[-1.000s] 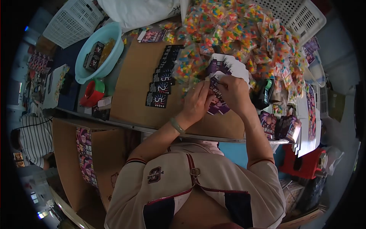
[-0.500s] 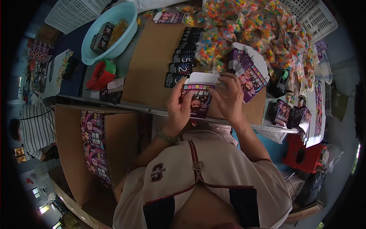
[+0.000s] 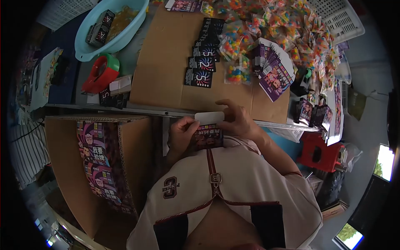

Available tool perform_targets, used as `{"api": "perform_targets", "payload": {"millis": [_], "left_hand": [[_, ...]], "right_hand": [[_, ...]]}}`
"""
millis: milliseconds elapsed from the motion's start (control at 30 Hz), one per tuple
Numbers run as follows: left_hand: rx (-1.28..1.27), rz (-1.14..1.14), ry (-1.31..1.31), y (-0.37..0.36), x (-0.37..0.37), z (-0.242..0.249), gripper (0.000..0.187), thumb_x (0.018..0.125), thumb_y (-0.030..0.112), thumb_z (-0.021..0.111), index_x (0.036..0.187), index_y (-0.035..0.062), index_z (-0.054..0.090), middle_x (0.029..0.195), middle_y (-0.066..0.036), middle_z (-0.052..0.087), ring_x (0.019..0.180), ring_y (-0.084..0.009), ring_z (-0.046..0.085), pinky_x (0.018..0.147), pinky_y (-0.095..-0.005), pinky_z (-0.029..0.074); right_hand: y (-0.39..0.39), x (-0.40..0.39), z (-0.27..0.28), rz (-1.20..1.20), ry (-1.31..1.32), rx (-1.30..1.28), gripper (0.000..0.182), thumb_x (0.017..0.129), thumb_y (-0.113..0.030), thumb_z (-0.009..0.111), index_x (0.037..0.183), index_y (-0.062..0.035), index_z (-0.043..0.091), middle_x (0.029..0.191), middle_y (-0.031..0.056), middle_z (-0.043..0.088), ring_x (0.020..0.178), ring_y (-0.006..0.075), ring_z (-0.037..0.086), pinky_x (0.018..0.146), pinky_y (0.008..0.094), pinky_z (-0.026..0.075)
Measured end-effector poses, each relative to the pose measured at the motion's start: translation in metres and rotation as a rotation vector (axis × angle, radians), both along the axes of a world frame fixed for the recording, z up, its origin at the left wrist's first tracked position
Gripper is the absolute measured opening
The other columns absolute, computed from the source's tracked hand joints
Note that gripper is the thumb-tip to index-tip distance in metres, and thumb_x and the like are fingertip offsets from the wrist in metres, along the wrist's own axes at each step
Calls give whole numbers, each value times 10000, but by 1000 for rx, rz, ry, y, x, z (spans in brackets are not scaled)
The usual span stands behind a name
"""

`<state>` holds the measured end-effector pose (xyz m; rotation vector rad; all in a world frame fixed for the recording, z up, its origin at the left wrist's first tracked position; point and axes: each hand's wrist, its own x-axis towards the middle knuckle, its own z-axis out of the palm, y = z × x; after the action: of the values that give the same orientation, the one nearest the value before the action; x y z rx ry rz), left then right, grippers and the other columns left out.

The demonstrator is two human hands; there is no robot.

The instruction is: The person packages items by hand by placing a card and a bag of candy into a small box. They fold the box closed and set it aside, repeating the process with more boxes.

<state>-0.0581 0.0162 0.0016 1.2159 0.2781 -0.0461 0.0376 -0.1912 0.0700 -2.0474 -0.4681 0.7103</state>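
Observation:
A small purple printed card box (image 3: 209, 136) with its white end flap up is held at my waist, just off the table's front edge. My left hand (image 3: 182, 132) pinches its left side, thumb by the flap. On the right, my right hand (image 3: 239, 121) grips the box's upper corner with the thumb in front; its index finger is raised and bent above the flap. Past the hands, black cards (image 3: 201, 62) with bright numerals lie overlapped in a column on a cardboard sheet (image 3: 160, 62). Beside them fans a stack of flat purple boxes (image 3: 275, 77).
Clear candy packets (image 3: 287, 25) heap at the back right. A blue basin (image 3: 85, 52) holds black card packs and rubber bands. A red tape dispenser (image 3: 95, 77) sits at left. Below the table edge stands a big carton (image 3: 64, 166) with purple boxes inside; a red stool (image 3: 318, 152) is at right.
Both hands have drawn the purple box back from over the table toward my body and lower. My right index finger has lifted above the flap. The view has shifted slightly.

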Motion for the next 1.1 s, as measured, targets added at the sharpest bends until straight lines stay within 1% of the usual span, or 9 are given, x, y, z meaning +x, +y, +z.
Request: {"api": "perform_targets", "payload": {"millis": [33,100,167,233,500,700,900,967,1100], "left_hand": [[0,-17,4,-1,-1,4,76,900,60,638,912,-15,644,816,-20,647,763,-46,569,669,-214,463],[378,-26,-21,-7,-1,16,93,870,69,667,895,-18,644,835,-43,667,766,-74,590,690,-234,474],[367,27,-57,-20,0,19,96,860,55,661,902,-25,631,837,-37,652,766,-85,582,702,-242,470],[405,33,-114,-26,0,6,101,839,40,662,901,-31,625,853,-45,650,782,-103,585,718,-259,471],[369,-247,-197,-38,4,28,93,810,2,656,890,-33,623,828,-46,616,758,-111,562,705,-250,460],[255,-254,-138,-39,22,15,101,840,-27,611,933,-53,642,850,-32,605,787,-84,548,717,-232,439],[242,-322,-125,-43,8,24,136,878,-1,563,946,-70,658,878,-45,626,847,-121,574,783,-247,443],[366,-298,-178,-45,0,23,154,885,3,554,963,-70,665,932,-75,660,895,-150,598,823,-267,456],[580,-121,-221,-40,0,22,156,895,22,589,998,-58,675,989,-107,692,917,-150,620,840,-276,477]], "right_hand": [[-1,-4,-8,-71,71,80,101,773,-38,709,869,-10,694,755,85,641,673,167,613,621,314,490],[-5,-12,-22,-168,138,155,92,768,-47,707,853,-14,697,754,108,656,665,213,632,625,336,498],[-14,-18,-27,0,-339,237,121,752,-49,705,872,-27,703,778,134,669,701,291,651,641,360,509],[-25,-23,-23,46,-418,227,124,743,-61,697,861,-26,707,787,156,664,726,346,639,648,396,509],[-49,-38,-15,32,-515,142,152,710,-156,692,803,-37,712,749,165,658,689,341,633,619,410,503],[-51,-35,-28,-126,-305,406,146,680,-103,649,787,-15,696,735,171,660,648,306,637,600,378,500],[-60,-55,-32,-86,-287,402,117,793,-104,664,816,9,683,768,174,658,685,302,634,637,370,497],[-64,-58,-23,-88,-439,509,163,799,-139,672,923,-44,718,845,179,673,742,344,647,662,393,506],[-72,-41,-20,9,-467,356,343,775,-93,677,1118,-91,673,945,185,666,846,394,633,729,415,517]]}}
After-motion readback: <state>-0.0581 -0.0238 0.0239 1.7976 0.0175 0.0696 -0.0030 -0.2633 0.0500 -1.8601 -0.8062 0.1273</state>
